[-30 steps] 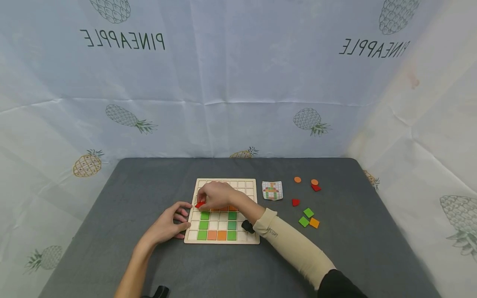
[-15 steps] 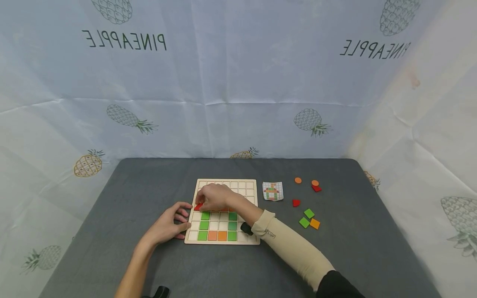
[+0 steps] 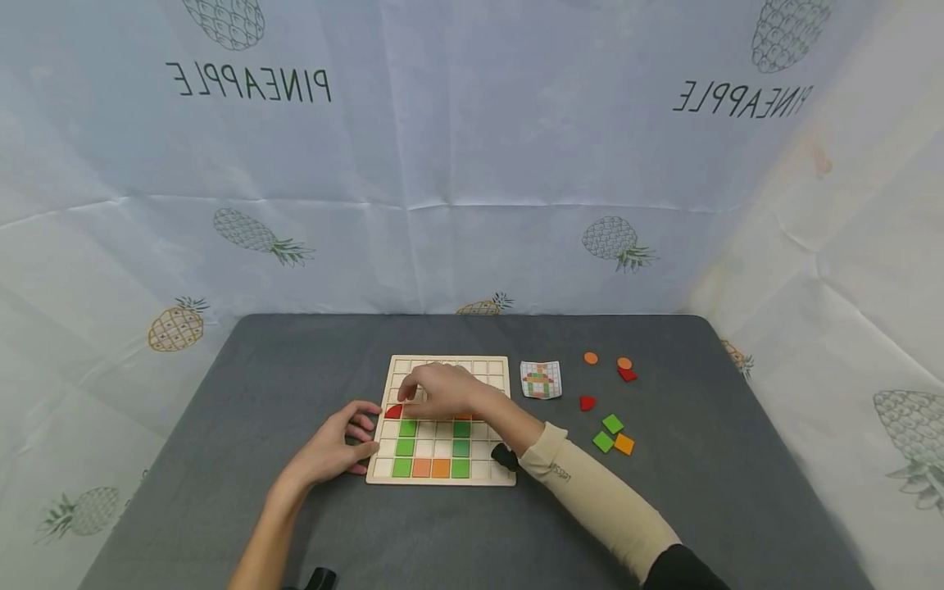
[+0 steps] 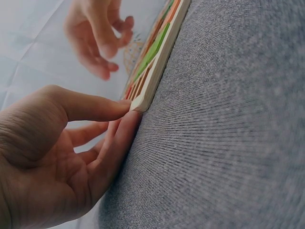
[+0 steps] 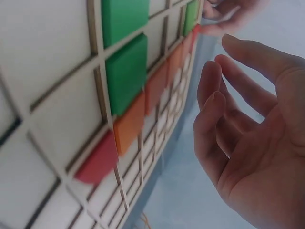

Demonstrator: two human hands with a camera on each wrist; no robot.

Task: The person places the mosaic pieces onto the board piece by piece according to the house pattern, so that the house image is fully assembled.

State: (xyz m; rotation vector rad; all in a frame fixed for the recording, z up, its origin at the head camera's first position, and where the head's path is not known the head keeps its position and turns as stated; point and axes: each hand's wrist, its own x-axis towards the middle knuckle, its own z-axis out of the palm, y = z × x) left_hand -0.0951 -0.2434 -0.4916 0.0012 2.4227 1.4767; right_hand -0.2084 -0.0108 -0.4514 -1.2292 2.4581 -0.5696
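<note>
Head view: right hand (image 3: pixel 442 392) slack-fingered above board (image 3: pixel 480 469), red piece (image 3: pixel 394 412) on it just left of the fingertips
Left wrist: left hand (image 4: pixel 66 176) grips board edge between thumb and fingers; right wrist: fingers loosely bent, unclosed, green tile (image 5: pixel 126 74) across from them

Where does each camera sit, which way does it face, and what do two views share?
Head: on the head, facing forward and down at the board, card and loose pieces; left hand, right hand and forearms show.
Left wrist: on that wrist, facing along the left hand at a board corner; right hand beyond.
Right wrist: on that wrist, facing along the right hand, across the board; left hand partly visible beyond.
Shared: both wrist views show board and hands.
</note>
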